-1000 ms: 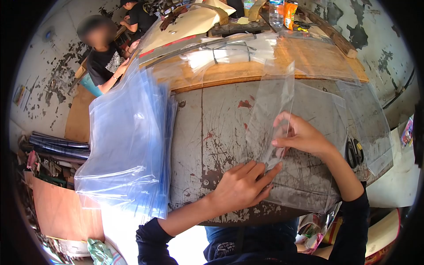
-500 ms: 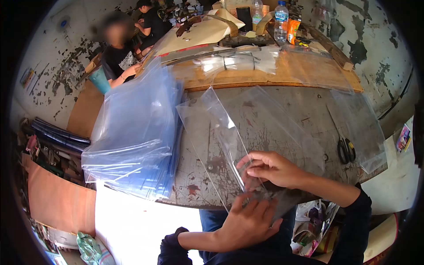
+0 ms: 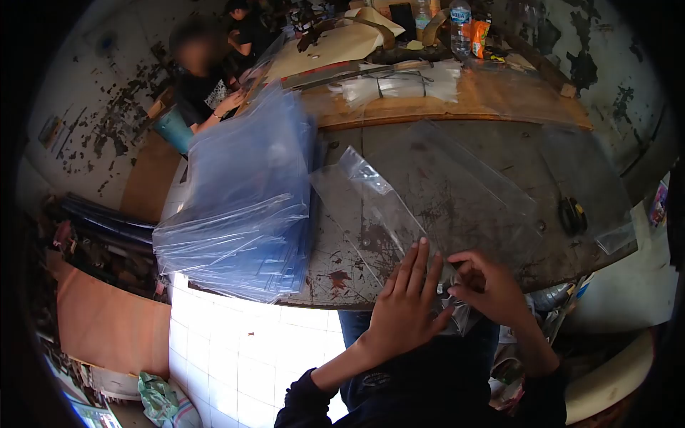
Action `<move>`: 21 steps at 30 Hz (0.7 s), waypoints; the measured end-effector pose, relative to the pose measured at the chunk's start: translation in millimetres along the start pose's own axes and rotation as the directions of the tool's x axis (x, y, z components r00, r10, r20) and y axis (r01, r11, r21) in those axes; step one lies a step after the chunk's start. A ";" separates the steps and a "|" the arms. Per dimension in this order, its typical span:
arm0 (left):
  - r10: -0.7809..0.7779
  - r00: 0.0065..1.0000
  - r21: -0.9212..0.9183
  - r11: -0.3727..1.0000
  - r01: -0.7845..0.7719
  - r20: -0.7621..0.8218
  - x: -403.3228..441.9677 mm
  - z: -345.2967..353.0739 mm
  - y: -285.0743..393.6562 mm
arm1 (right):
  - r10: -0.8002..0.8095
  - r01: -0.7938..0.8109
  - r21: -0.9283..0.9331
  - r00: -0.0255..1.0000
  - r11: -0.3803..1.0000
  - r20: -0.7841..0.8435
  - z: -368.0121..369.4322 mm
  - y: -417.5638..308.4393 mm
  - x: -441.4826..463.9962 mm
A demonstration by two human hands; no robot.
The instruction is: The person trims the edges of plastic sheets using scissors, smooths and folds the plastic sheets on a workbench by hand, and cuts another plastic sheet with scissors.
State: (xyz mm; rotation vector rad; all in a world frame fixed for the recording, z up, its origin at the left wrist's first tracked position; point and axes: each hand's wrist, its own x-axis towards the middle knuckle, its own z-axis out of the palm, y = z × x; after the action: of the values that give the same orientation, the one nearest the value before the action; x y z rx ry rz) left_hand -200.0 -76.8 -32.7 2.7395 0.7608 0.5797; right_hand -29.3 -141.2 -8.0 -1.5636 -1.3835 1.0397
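Note:
A clear plastic sheet (image 3: 378, 214) lies on the dark, scratched tabletop (image 3: 342, 274) with a narrow strip folded along it. My left hand (image 3: 410, 307) rests flat on the near part of the sheet, fingers stretched out. Right beside it, my right hand (image 3: 492, 289) has its fingers curled around the sheet's crumpled near end at the table edge. Left of the sheet is a tall stack of bluish transparent plastic sheets (image 3: 246, 171). Another clear sheet (image 3: 471, 178) lies flat behind my hands.
Black-handled scissors (image 3: 571, 215) lie at the right, near another clear sheet (image 3: 596, 189). A wooden board (image 3: 514, 107) at the back bears a tied plastic bundle (image 3: 403, 84) and a water bottle (image 3: 460, 32). A co-worker (image 3: 203, 85) sits at the back left, with another person behind.
My left hand has moved up and forward onto the sheet and flattened. My right hand has moved right and down to the sheet's near end. The camera view has shifted.

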 end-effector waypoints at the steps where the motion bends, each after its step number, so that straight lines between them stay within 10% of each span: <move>1: 0.041 0.999 0.002 0.999 -0.041 0.028 0.9 -0.9 -1.5 | 0.001 -0.001 0.005 1.000 1.000 0.000 3.0 4.3 -2.6; 10: 0.020 0.997 -0.127 0.992 -0.010 0.078 3.5 -3.0 4.9 | 0.146 -0.087 0.476 0.985 0.875 -0.089 20.3 16.1 -31.1; 17: -0.044 0.992 -0.022 0.999 0.047 0.115 5.5 0.6 16.3 | 0.218 -0.139 0.459 0.968 0.877 -0.123 19.9 16.8 -32.7; 21: -0.068 0.987 0.043 0.997 0.063 0.144 8.7 0.4 18.2 | 0.229 -0.206 0.133 0.953 0.970 -0.196 20.6 -2.3 -33.2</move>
State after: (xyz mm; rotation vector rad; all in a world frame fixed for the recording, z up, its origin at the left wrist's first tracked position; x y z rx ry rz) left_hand -185.0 -87.4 -24.5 2.7428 0.8305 0.3500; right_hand -51.7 -173.3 -10.6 -1.7167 -1.0102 1.0283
